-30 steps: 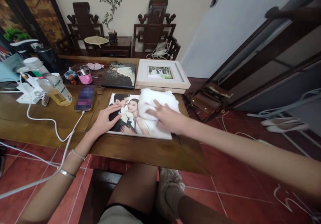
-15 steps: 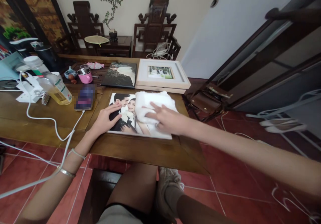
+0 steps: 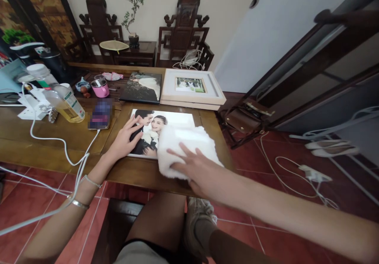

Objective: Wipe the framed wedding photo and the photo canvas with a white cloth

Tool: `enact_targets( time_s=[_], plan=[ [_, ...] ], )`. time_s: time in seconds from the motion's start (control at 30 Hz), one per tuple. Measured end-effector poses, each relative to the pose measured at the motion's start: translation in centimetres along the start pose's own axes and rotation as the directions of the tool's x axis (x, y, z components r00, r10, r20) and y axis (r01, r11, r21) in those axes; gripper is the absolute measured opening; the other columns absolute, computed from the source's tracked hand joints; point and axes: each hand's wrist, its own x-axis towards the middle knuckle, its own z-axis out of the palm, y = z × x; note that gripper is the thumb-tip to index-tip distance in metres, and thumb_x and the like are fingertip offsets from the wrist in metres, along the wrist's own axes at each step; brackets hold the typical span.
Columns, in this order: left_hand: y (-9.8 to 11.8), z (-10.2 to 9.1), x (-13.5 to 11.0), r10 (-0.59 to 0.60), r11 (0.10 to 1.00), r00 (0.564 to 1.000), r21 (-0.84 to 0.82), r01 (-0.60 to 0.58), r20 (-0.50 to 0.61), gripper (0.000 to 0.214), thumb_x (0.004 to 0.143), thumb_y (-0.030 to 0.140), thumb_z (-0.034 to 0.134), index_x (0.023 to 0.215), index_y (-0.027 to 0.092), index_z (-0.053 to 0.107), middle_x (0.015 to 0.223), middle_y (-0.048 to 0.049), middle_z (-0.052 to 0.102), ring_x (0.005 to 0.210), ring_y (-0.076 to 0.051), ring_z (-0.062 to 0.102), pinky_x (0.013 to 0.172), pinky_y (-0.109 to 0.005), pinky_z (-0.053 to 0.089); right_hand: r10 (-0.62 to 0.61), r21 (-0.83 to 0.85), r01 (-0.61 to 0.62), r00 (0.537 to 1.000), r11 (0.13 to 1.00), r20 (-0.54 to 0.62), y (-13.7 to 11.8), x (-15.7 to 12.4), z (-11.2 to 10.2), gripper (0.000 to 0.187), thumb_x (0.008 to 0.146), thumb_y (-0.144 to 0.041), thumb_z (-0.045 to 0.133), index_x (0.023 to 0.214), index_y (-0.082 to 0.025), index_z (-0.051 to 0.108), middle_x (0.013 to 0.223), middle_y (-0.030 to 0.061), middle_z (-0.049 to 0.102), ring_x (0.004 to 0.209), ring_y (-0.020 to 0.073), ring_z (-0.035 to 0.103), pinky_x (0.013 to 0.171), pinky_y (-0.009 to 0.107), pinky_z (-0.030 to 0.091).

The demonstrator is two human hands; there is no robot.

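Note:
A glossy photo panel [image 3: 151, 135] with a printed picture of a couple lies flat on the wooden table [image 3: 130, 173]. My left hand [image 3: 126, 137] rests on its left edge, fingers spread, steadying nothing else. My right hand [image 3: 198, 167] presses on a fluffy white towel [image 3: 189, 137], fingers bent over the cloth. The towel covers the panel's lower right part and reaches past its front edge, over the table. The underside of the towel and the tip of my right thumb are hidden.
Behind the panel lie a dark photo panel [image 3: 142, 88] and a light wooden frame [image 3: 192, 84]. To the left are a phone [image 3: 100, 114] on a white cable, a bottle of yellow liquid [image 3: 69, 106], a pink cup [image 3: 100, 87] and a white power strip [image 3: 34, 106].
My right hand has slid the towel toward me and slightly right, past the panel's front edge. More of the panel's upper part shows. My left hand stays nearly still.

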Motion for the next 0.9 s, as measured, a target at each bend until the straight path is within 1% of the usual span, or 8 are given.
enact_targets(
  time_s=[0.07, 0.17, 0.27, 0.4, 0.5, 0.6, 0.7, 0.9],
  plan=[
    [0.0, 0.0, 0.0, -0.003, 1.0, 1.0, 0.008, 0.003, 0.029, 0.047, 0.093, 0.042, 0.044, 0.132, 0.017, 0.053, 0.149, -0.0095, 0.037, 0.141, -0.024, 0.028, 0.115, -0.046, 0.025, -0.039, 0.007, 0.039, 0.999, 0.999, 0.033, -1.1, -0.7, 0.0, 0.068, 0.065, 0.0, 0.05, 0.129, -0.023, 0.055, 0.152, 0.0096, 0.028, 0.137, 0.0453, 0.018, 0.095, 0.068, 0.037],
    [0.0, -0.1, 0.0, 0.0, 1.0, 0.999, -0.001, 0.001, 0.049, 0.05, 0.093, 0.042, 0.044, 0.135, 0.016, 0.05, 0.147, -0.0107, 0.039, 0.138, -0.023, 0.033, 0.115, -0.044, 0.027, -0.056, -0.025, 0.054, 0.996, 0.998, -0.064, 0.1, 0.3, -0.2, 0.065, 0.066, 0.001, 0.047, 0.127, -0.02, 0.056, 0.151, 0.0104, 0.032, 0.138, 0.0413, 0.02, 0.099, 0.064, 0.035],
    [0.1, -0.1, 0.1, 0.004, 1.0, 0.999, -0.007, -0.004, 0.036, 0.048, 0.093, 0.041, 0.045, 0.133, 0.015, 0.052, 0.145, -0.0108, 0.043, 0.136, -0.022, 0.037, 0.114, -0.043, 0.028, -0.061, -0.063, 0.051, 0.986, 0.997, -0.158, 3.8, 3.0, -0.9, 0.062, 0.068, 0.001, 0.044, 0.127, -0.017, 0.055, 0.149, 0.013, 0.035, 0.139, 0.039, 0.019, 0.103, 0.063, 0.031],
    [0.1, -0.1, 0.1, 0.003, 1.0, 1.0, -0.023, -0.002, 0.024, 0.047, 0.092, 0.041, 0.046, 0.131, 0.015, 0.054, 0.143, -0.0108, 0.045, 0.135, -0.022, 0.039, 0.114, -0.043, 0.029, -0.05, -0.081, 0.038, 0.986, 0.996, -0.159, 9.3, 7.2, -2.2, 0.067, 0.071, 0.003, 0.04, 0.135, -0.013, 0.044, 0.138, 0.0187, 0.047, 0.14, 0.0348, 0.017, 0.103, 0.063, 0.031],
    [0.1, -0.2, 0.2, -0.002, 0.999, 1.0, -0.042, 0.003, 0.021, 0.046, 0.093, 0.041, 0.045, 0.13, 0.017, 0.056, 0.143, -0.0093, 0.046, 0.135, -0.023, 0.039, 0.114, -0.044, 0.029, -0.013, -0.091, -0.004, 0.982, 0.996, -0.188, 11.0, 8.6, -2.5, 0.066, 0.072, 0.003, 0.038, 0.136, -0.011, 0.043, 0.133, 0.0215, 0.051, 0.141, 0.0341, 0.016, 0.101, 0.062, 0.034],
    [0.1, -0.1, 0.1, -0.006, 0.999, 1.0, -0.046, 0.006, 0.017, 0.045, 0.093, 0.041, 0.045, 0.129, 0.017, 0.056, 0.142, -0.0095, 0.046, 0.134, -0.023, 0.04, 0.114, -0.044, 0.029, 0.013, -0.081, -0.033, 0.972, 0.996, -0.233, 9.6, 7.6, -1.4, 0.064, 0.072, 0.002, 0.039, 0.134, -0.011, 0.046, 0.14, 0.02, 0.045, 0.14, 0.0366, 0.014, 0.102, 0.065, 0.03],
    [0.0, 0.0, 0.1, -0.006, 0.999, 1.0, -0.037, 0.006, 0.009, 0.045, 0.092, 0.04, 0.045, 0.129, 0.017, 0.056, 0.142, -0.0091, 0.047, 0.134, -0.023, 0.04, 0.114, -0.045, 0.03, 0.04, -0.063, -0.06, 0.959, 0.996, -0.281, 6.0, 4.8, 0.5, 0.066, 0.067, 0.001, 0.042, 0.13, -0.015, 0.052, 0.151, 0.014, 0.031, 0.14, 0.0405, 0.012, 0.102, 0.068, 0.027],
    [0.1, 0.0, 0.2, -0.007, 0.999, 1.0, -0.033, 0.007, 0.014, 0.045, 0.092, 0.039, 0.046, 0.129, 0.016, 0.056, 0.142, -0.0106, 0.047, 0.135, -0.024, 0.04, 0.114, -0.043, 0.03, -0.1, 0.017, 0.101, 0.992, 0.995, -0.073, -1.3, -0.8, 1.9, 0.063, 0.062, -0.003, 0.051, 0.122, -0.021, 0.059, 0.154, 0.0088, 0.024, 0.139, 0.0437, 0.007, 0.101, 0.072, 0.022]
  ],
)
